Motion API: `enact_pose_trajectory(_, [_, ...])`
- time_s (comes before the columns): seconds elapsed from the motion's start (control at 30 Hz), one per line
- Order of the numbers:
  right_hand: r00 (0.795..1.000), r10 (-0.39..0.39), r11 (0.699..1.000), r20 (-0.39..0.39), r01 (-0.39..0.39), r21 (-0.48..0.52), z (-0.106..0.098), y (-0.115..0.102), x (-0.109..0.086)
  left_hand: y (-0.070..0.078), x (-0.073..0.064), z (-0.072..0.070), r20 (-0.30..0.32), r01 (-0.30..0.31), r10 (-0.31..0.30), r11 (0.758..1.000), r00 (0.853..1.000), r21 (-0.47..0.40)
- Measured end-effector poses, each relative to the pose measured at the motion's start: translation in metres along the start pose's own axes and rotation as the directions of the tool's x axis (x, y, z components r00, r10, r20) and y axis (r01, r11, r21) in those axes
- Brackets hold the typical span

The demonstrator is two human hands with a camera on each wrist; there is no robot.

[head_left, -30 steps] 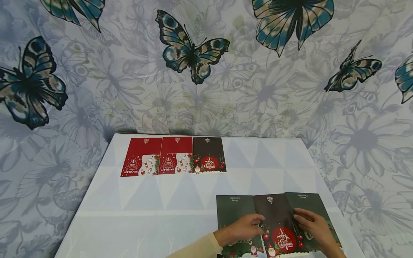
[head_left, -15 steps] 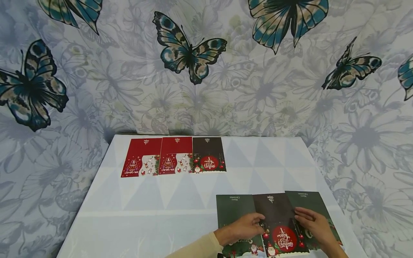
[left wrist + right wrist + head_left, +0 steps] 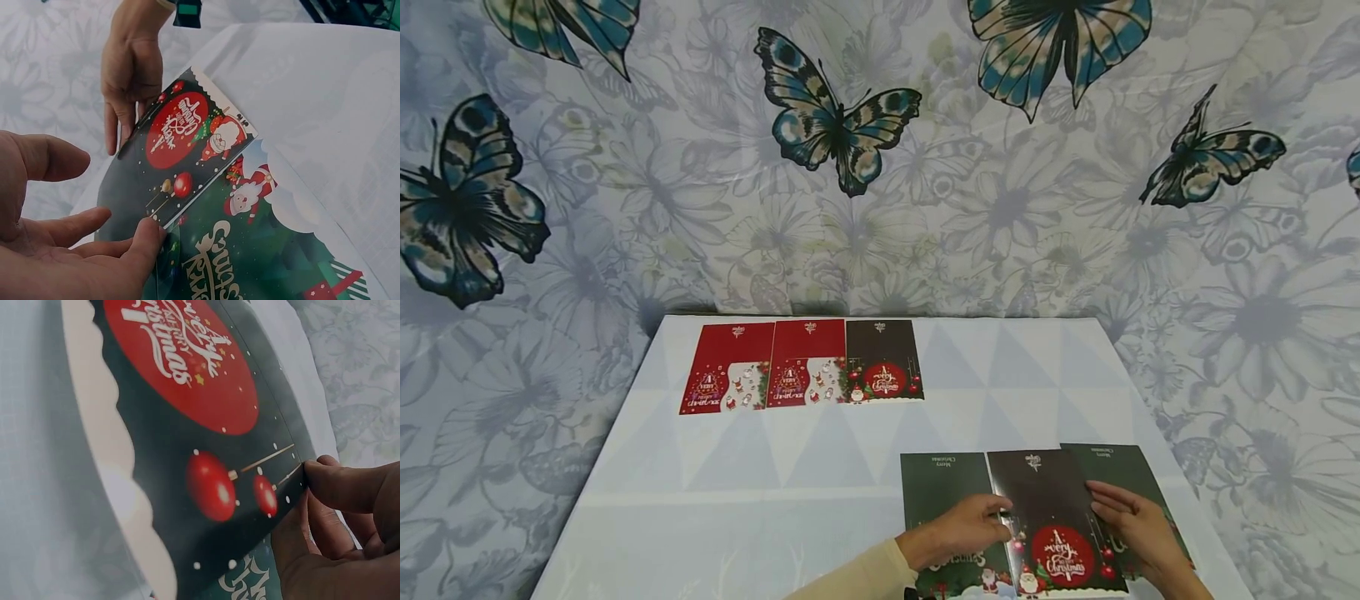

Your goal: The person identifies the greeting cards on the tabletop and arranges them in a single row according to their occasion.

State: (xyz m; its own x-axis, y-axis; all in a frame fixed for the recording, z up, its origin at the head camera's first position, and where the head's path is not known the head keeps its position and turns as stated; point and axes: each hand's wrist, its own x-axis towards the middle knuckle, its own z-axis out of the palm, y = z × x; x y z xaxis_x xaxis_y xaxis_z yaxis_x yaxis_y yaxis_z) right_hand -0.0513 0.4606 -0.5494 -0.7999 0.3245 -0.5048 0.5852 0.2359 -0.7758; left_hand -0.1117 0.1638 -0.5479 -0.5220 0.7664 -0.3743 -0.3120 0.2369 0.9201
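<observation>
Two green Christmas cards lie on the table, one on the left (image 3: 943, 492) and one on the right (image 3: 1120, 475), which is partly covered. Between them is a dark Christmas card (image 3: 1037, 492) with a red bauble print, its right part over the right green card. My right hand (image 3: 1138, 529) pinches this dark card's right edge between thumb (image 3: 337, 484) and fingers, and in the right wrist view that edge is raised. At the dark card's left edge is my left hand (image 3: 966, 529), its thumb (image 3: 149, 240) right at the edge and its other fingers spread apart.
Two red Christmas cards, one at the far left (image 3: 730, 346) and another beside it (image 3: 810, 337), lie in a row with a second dark card (image 3: 878, 342) at the back of the table (image 3: 715, 533). A butterfly-patterned cloth (image 3: 955, 250) hangs behind the table.
The dark card between my hands has shifted slightly right with my right hand, and light now glints along its left edge. My left hand stays nearly still.
</observation>
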Motion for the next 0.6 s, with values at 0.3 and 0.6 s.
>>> enact_pose_trajectory(0.3, [0.999,0.038,0.999,0.009,-0.038,-0.018,-0.0038,-0.0016,0.0035,-0.0014,0.0005,-0.0014,-0.036,0.012,-0.013,1.000,0.999,-0.017])
enact_pose_trajectory(0.6, [0.999,0.052,0.998,0.001,-0.052,0.047,-0.0017,-0.0076,0.0034,-0.0014,0.0012,-0.0035,-0.096,0.029,-0.031,0.999,0.995,-0.021])
